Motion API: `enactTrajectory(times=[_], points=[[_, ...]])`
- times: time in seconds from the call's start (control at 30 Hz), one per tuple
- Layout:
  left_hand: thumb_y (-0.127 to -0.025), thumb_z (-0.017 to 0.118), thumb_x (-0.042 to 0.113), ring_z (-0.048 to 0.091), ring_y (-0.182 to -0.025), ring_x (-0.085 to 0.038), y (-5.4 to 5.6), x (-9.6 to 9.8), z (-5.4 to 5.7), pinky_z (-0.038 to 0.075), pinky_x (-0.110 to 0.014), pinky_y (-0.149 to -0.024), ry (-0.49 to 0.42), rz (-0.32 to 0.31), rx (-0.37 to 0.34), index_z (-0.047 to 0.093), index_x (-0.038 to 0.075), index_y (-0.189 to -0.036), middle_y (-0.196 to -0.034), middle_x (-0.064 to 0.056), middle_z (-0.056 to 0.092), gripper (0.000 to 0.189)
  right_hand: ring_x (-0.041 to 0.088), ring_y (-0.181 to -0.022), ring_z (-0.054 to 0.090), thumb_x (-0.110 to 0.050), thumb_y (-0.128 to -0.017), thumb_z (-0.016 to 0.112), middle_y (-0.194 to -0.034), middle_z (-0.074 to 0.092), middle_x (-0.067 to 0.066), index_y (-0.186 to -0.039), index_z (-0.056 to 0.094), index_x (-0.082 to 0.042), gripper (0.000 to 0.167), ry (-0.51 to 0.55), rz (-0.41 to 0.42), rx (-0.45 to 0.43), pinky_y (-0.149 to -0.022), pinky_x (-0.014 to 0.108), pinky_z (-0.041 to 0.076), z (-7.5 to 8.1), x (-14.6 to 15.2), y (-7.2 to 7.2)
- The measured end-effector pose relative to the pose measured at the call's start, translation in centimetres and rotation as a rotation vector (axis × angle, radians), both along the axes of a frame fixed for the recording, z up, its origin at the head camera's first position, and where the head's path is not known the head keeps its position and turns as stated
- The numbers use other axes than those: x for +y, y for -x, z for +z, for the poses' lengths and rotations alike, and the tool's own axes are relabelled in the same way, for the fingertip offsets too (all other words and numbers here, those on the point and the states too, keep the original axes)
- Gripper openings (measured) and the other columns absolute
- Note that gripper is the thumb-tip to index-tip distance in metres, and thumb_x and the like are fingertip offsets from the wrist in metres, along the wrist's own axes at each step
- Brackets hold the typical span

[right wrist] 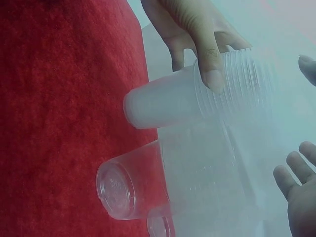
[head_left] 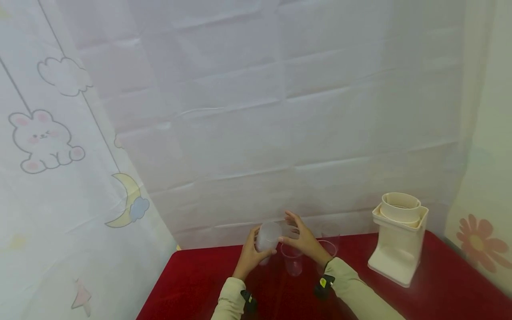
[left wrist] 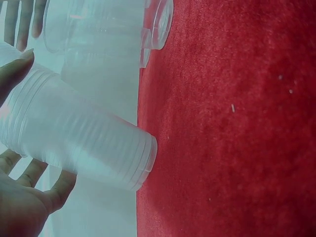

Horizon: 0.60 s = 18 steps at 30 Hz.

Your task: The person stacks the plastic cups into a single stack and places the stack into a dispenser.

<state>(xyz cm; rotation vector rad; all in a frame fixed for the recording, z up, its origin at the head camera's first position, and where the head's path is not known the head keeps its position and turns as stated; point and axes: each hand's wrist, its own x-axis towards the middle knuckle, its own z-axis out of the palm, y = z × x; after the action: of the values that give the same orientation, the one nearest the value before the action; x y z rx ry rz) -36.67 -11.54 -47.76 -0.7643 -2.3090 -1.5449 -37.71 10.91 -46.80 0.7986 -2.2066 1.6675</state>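
"Two sleeves [head_left: 354, 286] reach toward the far edge of the surface [head_left: 192, 280]. The hands?"

"Left hand [head_left: 249, 254] grips one stack [head_left: 269, 236] of cups; right hand [head_left: 305, 240], fingers spread, is just beside it."

"Loose cups [head_left: 294, 266]?"

"At least two near that edge; overlap hides the count. One stand [head_left: 400, 233], by the far right corner."

In the left wrist view we lose the mouth of the plastic cup stack [left wrist: 84, 128] and part of the left hand [left wrist: 24, 202] past the edge. We see the right hand [right wrist: 303, 207] cropped too, cannot read the faint marking under one clear cup [right wrist: 116, 190], and find another clear cup [head_left: 330, 249] partly hidden behind the right wrist [head_left: 321, 256].
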Motion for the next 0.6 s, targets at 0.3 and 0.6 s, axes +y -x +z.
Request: enactTrajectory(times=[0.3,0.6], points=[[-0.081,0.083,0.008,0.058,-0.112,-0.035,0.1,0.0,-0.4,0.05,-0.048,-0.083,0.012,0.005,0.019,0.039,0.004,-0.147,-0.134,-0.017,0.055,0.079,0.051,-0.136,0.037,-0.006,-0.088,0.075,-0.151,0.037,0.026,-0.157,0.024,-0.011,0.086,-0.002,-0.017,0.055,-0.104,0.068,0.032,-0.1,0.5,-0.1],[-0.08,0.084,0.008,0.057,-0.113,-0.036,0.2,0.0,-0.1,0.049,-0.051,-0.085,0.006,-0.003,0.011,0.04,0.001,-0.146,-0.134,-0.019,0.055,0.08,0.047,-0.135,0.041,-0.017,-0.087,0.079,-0.149,0.042,0.021,-0.156,0.028,-0.009,0.086,-0.002,-0.023,0.069,-0.105,0.062,0.036,0.0,1.3,0.2]])
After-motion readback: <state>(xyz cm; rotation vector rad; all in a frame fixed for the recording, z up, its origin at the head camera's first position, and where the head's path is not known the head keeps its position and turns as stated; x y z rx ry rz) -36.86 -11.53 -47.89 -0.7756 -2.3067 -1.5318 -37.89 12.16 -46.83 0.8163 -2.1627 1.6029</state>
